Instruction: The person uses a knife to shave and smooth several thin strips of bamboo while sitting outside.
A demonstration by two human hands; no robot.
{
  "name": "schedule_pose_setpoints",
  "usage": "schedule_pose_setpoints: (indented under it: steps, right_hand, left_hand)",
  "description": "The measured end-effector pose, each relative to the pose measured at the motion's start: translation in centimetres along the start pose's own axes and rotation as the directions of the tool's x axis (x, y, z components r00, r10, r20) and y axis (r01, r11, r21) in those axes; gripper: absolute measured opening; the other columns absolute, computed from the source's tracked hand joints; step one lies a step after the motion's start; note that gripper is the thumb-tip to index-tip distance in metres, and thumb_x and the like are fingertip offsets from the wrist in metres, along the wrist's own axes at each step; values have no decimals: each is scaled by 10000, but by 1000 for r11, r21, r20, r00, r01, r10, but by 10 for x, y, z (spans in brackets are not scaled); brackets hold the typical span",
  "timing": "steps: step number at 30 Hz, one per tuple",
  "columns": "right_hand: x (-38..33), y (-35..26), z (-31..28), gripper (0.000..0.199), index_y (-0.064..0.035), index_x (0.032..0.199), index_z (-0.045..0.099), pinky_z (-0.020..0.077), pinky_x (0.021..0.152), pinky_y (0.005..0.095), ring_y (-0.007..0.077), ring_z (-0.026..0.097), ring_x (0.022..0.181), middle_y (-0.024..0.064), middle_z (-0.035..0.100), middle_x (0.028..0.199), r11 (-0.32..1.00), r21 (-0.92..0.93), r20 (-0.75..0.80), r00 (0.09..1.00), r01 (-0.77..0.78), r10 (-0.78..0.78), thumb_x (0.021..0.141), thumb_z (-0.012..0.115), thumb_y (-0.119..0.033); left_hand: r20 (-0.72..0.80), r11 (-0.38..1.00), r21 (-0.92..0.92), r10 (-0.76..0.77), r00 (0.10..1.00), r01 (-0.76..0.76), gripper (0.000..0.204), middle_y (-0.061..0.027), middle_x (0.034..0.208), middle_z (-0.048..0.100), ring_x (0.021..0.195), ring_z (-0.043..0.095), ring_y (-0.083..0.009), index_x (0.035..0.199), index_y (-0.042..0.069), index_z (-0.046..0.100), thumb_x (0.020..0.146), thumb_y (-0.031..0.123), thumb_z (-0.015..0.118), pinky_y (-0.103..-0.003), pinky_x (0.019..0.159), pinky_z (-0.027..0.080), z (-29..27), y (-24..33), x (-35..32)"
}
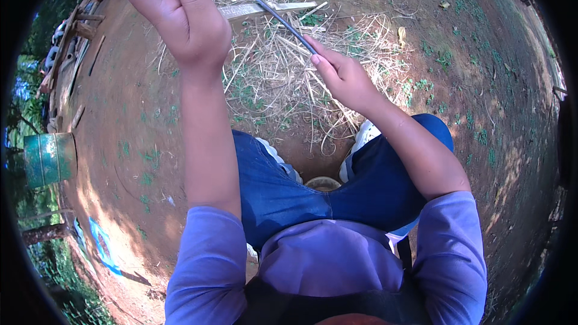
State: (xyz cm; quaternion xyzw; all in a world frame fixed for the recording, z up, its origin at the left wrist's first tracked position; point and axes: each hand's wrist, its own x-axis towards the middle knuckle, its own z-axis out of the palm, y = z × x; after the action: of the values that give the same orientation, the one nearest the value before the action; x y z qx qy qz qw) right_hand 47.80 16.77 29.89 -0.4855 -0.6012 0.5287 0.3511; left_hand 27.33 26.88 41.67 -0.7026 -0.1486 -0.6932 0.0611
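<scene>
My left hand [180, 15] is raised at the upper left, palm showing and thumb stretched out. Its fingers extend toward the top edge, where the picture cuts them off, and nothing shows in the palm. In front of my knees, my right hand [344, 79] is closed around the near end of a long, dark knife [271, 13], seen nearly edge-on. Its thin, slightly curved blade points up and left, crossing over a pale flat strip of split wood or bamboo [295, 6]. One end of that strip is hidden behind my left wrist.
Pale shavings [271, 72] litter the brown ground before my feet. A round rim [323, 183] shows between my thighs. Off to the left are a green drum [50, 159], a blue sheet [103, 247] and a row of logs and clutter [78, 36].
</scene>
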Motion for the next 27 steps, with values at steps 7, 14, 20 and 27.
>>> schedule_pose_setpoints:
  steps: [7, 14, 20, 27]
  right_hand:
    - [-10, -18, 3, 524, -159, 1557, 440, 451, 464, 240, 65, 492, 502, -29, 508, 674, 945, 256, 91, 979, -202, 184, 1079, 492, -366]
    - [5, 15, 1, 485, -123, 1516, 506, 406, 517, 276, 75, 449, 522, -20, 496, 626, 991, -48, -38, 991, 126, -127, 1079, 492, -334]
    - [-1, -18, 5, 509, -106, 1535, 471, 373, 532, 243, 54, 426, 550, -40, 469, 626, 988, 99, -29, 993, -114, 118, 1086, 484, -344]
    - [3, -4, 13, 480, -135, 1518, 503, 399, 506, 257, 69, 450, 518, -39, 508, 632, 997, 47, -13, 998, 63, -62, 1084, 489, -341]
  left_hand:
    - [-16, 980, -124, -159, 987, 156, 632, -238, 1670, 187, 1562, 156, -341, 1625, 33, 98, 1093, 209, 391, -458, 1262, 71, 9, 13, -7]
    - [-6, 996, 68, 65, 998, -64, 615, -240, 1667, 191, 1558, 160, -374, 1609, -9, 118, 1096, 212, 374, -469, 1262, 80, 23, 16, 3]
    - [16, 993, 96, 67, 998, -68, 577, -242, 1653, 225, 1550, 186, -379, 1583, -44, 192, 1098, 211, 369, -482, 1263, 106, 9, -2, -7]
    - [-23, 980, 102, 175, 984, -172, 564, -246, 1632, 278, 1542, 219, -369, 1548, -73, 276, 1098, 250, 385, -484, 1264, 113, 7, -18, -2]
